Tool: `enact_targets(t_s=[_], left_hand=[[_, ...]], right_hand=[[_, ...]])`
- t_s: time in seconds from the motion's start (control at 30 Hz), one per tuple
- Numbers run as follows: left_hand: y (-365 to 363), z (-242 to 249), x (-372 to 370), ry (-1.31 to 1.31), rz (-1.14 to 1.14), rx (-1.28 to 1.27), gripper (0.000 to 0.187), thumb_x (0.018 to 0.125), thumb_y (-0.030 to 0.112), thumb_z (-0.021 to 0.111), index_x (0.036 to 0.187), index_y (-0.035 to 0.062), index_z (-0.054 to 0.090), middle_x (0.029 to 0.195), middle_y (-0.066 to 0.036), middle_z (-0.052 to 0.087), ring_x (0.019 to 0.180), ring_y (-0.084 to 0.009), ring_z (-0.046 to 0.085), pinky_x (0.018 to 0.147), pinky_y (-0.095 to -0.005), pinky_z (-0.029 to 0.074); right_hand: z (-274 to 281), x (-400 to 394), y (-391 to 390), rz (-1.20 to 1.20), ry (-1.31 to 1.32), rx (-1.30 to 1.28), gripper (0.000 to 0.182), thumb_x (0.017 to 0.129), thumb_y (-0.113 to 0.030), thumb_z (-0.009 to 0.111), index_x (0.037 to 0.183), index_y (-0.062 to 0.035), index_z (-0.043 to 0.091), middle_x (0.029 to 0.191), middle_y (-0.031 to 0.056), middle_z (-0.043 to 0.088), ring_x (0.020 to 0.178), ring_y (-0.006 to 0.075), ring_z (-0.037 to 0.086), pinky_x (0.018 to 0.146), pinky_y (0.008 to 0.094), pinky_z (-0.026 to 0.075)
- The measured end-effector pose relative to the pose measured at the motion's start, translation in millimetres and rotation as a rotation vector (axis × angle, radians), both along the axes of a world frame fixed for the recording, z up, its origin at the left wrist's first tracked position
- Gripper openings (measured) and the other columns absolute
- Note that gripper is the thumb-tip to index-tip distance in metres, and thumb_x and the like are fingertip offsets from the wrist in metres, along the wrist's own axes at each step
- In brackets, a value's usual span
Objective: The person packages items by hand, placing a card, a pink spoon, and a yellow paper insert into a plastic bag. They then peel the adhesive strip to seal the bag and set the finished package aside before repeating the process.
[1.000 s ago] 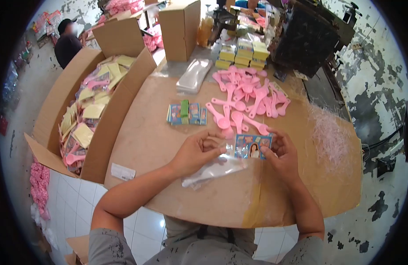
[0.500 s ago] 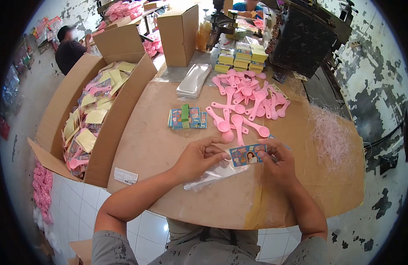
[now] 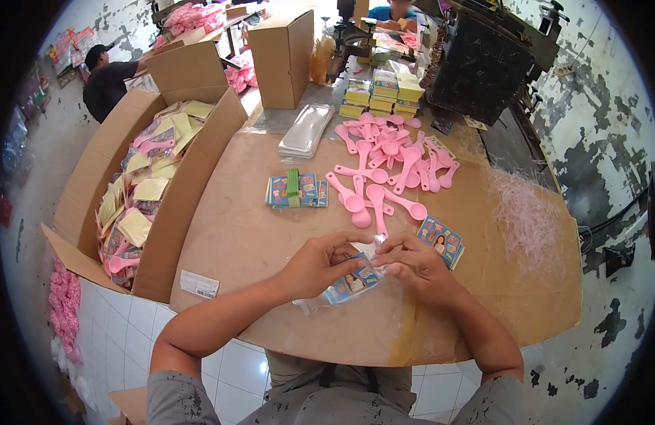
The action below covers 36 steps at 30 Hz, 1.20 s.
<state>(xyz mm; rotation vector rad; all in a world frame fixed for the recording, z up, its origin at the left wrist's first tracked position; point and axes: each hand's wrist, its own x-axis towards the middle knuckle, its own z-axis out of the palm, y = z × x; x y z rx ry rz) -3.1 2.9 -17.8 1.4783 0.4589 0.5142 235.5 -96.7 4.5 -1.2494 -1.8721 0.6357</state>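
Close to the table's near edge, my left hand [image 3: 319, 265] pinches a clear plastic bag, with a blue printed card [image 3: 354, 283] inside or behind its film. My right hand [image 3: 415, 268] has its fingers closed on the bag's open end [image 3: 378, 249], which looks crumpled. A small stack of the same blue cards [image 3: 441, 239] lies just beyond my right hand. Pink plastic spoons [image 3: 377, 202] are heaped ahead of both hands. Left of the heap sits a bundle of cards [image 3: 296, 191] with a green band around it.
A carton [image 3: 200, 191] of filled bags stands at the left. Clear bags [image 3: 306, 131] lie stacked at the table's back, near card piles [image 3: 385, 88]. Shredded pink strands [image 3: 529, 219] are on the right, beside a black machine [image 3: 483, 64]. Two other people are at the back.
The card has moved left and down from my right hand into the plastic bag. My right hand now grips the bag's end, and the card stack beyond it has come into view.
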Motion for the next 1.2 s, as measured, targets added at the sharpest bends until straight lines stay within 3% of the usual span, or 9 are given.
enact_targets(t_s=[0.07,0.17,0.27,0.47,0.67,0.77,0.87,1.03,1.2], left_hand=[[0.2,2.7,0.4,0.028,0.013,-0.019,0.035,0.103,0.006,0.066,0.138,0.0002,0.060,0.106,-0.008,0.075,0.099,-0.0095,0.070,0.079,-0.0255,0.057],[1.7,11.9,-2.1,0.080,0.015,-0.070,0.031,0.103,0.007,0.066,0.134,-0.0003,0.063,0.108,-0.007,0.075,0.098,-0.0081,0.070,0.078,-0.0236,0.056],[8.7,-3.1,-1.0,0.003,0.018,-0.082,0.032,0.103,0.009,0.067,0.134,-0.0003,0.063,0.112,-0.008,0.075,0.099,-0.0080,0.070,0.080,-0.0222,0.056],[12.1,2.5,-2.9,-0.022,0.034,-0.139,0.034,0.103,0.011,0.068,0.135,-0.0003,0.061,0.110,-0.007,0.075,0.096,-0.0076,0.070,0.076,-0.0213,0.055],[8.9,9.5,-1.3,-0.099,0.074,-0.182,0.036,0.103,0.009,0.068,0.136,-0.0013,0.060,0.105,-0.004,0.074,0.090,-0.0055,0.068,0.074,-0.0220,0.055],[10.6,6.6,-3.8,-0.076,0.098,-0.105,0.036,0.103,0.010,0.068,0.137,-0.0008,0.060,0.103,-0.003,0.074,0.086,-0.0040,0.068,0.069,-0.0205,0.053],[5.7,4.9,1.1,-0.112,0.110,-0.123,0.035,0.104,0.013,0.068,0.137,0.0010,0.062,0.102,-0.003,0.075,0.081,-0.0013,0.066,0.060,-0.0173,0.047],[3.6,8.3,-2.4,-0.017,0.082,-0.104,0.034,0.104,0.011,0.067,0.136,0.0000,0.063,0.103,-0.004,0.076,0.083,-0.0015,0.067,0.062,-0.0174,0.050],[7.0,2.7,-0.9,-0.042,0.066,-0.081,0.033,0.105,0.010,0.065,0.134,-0.0038,0.062,0.111,-0.008,0.075,0.096,-0.0072,0.071,0.078,-0.0212,0.057]], right_hand=[[-5.7,14.9,10.6,-0.032,-0.054,0.062,0.021,0.097,-0.013,0.069,0.113,0.0002,0.073,0.117,0.0142,0.068,0.115,0.0281,0.063,0.098,0.0406,0.051],[7.0,28.6,33.4,-0.327,-0.284,0.215,0.019,0.095,-0.008,0.067,0.111,0.0005,0.072,0.117,0.0154,0.069,0.114,0.0305,0.064,0.097,0.0426,0.051],[8.3,42.0,54.5,-0.354,-0.513,0.224,0.022,0.092,-0.006,0.067,0.113,0.0001,0.071,0.115,0.0176,0.069,0.107,0.0309,0.067,0.095,0.0401,0.052],[3.1,44.5,82.2,-0.302,-0.367,-0.033,0.024,0.090,-0.003,0.068,0.114,0.0015,0.070,0.101,0.0159,0.071,0.093,0.0292,0.069,0.084,0.0406,0.055],[31.0,35.1,58.9,-0.375,-0.424,0.117,0.033,0.090,0.000,0.067,0.123,0.0006,0.066,0.096,0.0140,0.068,0.088,0.0265,0.070,0.080,0.0382,0.055],[44.7,23.7,45.2,-0.303,0.180,-0.128,0.045,0.091,0.003,0.067,0.136,-0.0021,0.059,0.099,0.0050,0.063,0.090,0.0148,0.067,0.076,0.0300,0.055],[32.8,0.5,35.9,-0.127,0.549,-0.146,0.060,0.092,0.007,0.067,0.148,-0.0044,0.047,0.106,0.0010,0.057,0.094,0.0079,0.063,0.073,0.0236,0.053],[29.4,-16.4,32.9,-0.133,0.633,-0.123,0.072,0.090,0.010,0.068,0.154,-0.0054,0.037,0.110,0.0039,0.056,0.095,0.0091,0.064,0.073,0.0240,0.057],[25.3,-28.0,32.6,-0.144,0.611,-0.079,0.071,0.090,0.012,0.067,0.152,-0.0049,0.037,0.115,0.0071,0.054,0.098,0.0123,0.067,0.075,0.0248,0.060]])
